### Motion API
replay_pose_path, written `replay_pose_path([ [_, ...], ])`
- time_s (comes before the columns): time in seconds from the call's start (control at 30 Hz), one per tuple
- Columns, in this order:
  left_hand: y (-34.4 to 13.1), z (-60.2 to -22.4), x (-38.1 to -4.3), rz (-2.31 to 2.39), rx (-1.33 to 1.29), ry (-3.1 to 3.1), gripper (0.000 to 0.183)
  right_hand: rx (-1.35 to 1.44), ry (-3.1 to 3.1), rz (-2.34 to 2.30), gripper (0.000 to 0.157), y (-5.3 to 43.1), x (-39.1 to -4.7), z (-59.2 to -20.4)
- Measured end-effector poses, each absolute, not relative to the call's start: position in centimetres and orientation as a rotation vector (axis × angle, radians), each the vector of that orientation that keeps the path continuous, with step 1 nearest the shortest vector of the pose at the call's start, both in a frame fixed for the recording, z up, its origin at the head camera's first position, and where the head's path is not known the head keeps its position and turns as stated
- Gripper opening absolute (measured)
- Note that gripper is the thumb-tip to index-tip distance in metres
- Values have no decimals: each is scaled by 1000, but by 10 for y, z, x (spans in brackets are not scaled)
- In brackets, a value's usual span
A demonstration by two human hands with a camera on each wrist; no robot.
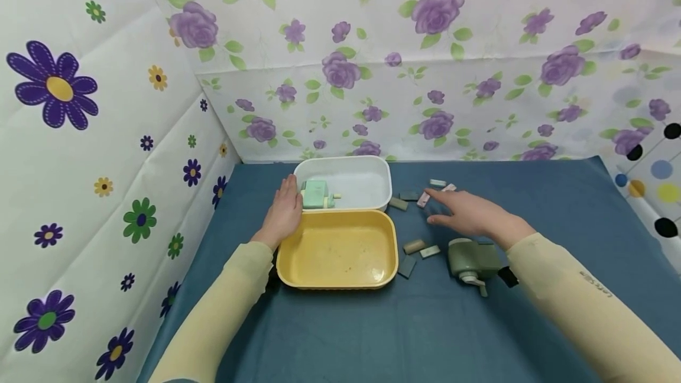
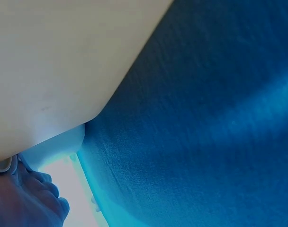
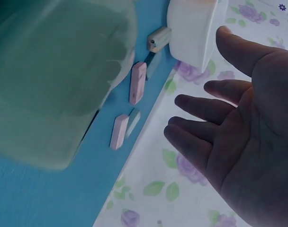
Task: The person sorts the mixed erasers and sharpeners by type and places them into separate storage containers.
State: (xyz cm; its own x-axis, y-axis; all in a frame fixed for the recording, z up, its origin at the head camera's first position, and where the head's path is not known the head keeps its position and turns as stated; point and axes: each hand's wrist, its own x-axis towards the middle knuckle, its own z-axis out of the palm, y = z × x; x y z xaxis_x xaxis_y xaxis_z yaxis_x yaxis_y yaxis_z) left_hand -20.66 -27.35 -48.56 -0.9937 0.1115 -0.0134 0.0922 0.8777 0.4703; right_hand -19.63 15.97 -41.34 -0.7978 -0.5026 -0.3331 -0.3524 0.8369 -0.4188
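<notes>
My left hand (image 1: 282, 211) lies straight-fingered at the white tray (image 1: 367, 182). My right hand (image 1: 468, 213), loose and empty, seems poised for the pink block (image 1: 423, 200) near its fingertips; I'd lower, then pinch.

A blue cloth (image 1: 362, 336) lies flat. The rear sheet (image 1: 479, 40) bears a purple rose print; the left sheet (image 1: 106, 152), a multicoloured flower print. A dotted sheet (image 1: 667, 192), partly cropped, apparently borders the right side.
</notes>
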Motion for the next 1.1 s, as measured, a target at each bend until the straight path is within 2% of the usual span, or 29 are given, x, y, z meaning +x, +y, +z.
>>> replay_pose_path([
  [0.87,-272,-485,-211,720,173,3004,63,-392,2608,-138,80,204,-156,-415],
  [1.1,-274,-486,-209,709,171,3002,62,-316,2628,-148,88,205,-142,-415],
])
